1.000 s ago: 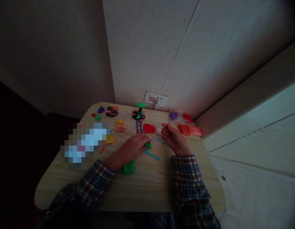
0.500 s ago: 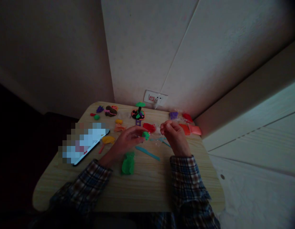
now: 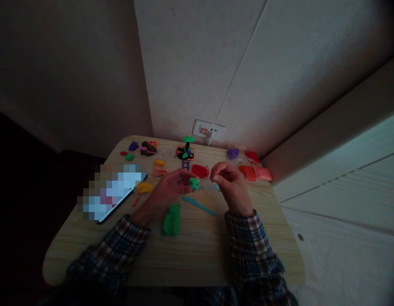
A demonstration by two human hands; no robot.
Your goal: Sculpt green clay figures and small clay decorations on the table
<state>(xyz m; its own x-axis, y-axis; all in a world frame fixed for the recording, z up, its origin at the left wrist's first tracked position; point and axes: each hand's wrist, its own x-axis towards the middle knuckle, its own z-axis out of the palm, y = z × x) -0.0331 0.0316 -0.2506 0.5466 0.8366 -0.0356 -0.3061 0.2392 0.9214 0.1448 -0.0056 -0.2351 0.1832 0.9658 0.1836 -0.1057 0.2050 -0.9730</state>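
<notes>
Between the thumb and fingers of my left hand (image 3: 171,189) is a small green clay figure (image 3: 194,183) with purple spots, its marked side facing me. My right hand (image 3: 232,189) hovers just to its right, apart from it, thumb and fingertips pinched together. Whatever that pinch holds, if anything, is too small to make out. Below both hands a blue modelling knife (image 3: 198,206) lies flat on the wooden table (image 3: 197,259). Nearer me rests a green lump of clay (image 3: 172,219), seemingly in a wrapper. A red clay packet (image 3: 200,171) lies behind the figure.
At left lies a lit, blurred-out screen device (image 3: 120,187) beside a yellow piece (image 3: 145,187). Black clay model (image 3: 185,153) and brown clay piece (image 3: 148,148) stand at the back. Purple (image 3: 233,154) and orange (image 3: 248,172) packets lie back right, below a wall socket (image 3: 209,128).
My left hand has turned the green clay figure so its purple spots show more fully. My right hand has shifted slightly left, its fingers still pinched.
</notes>
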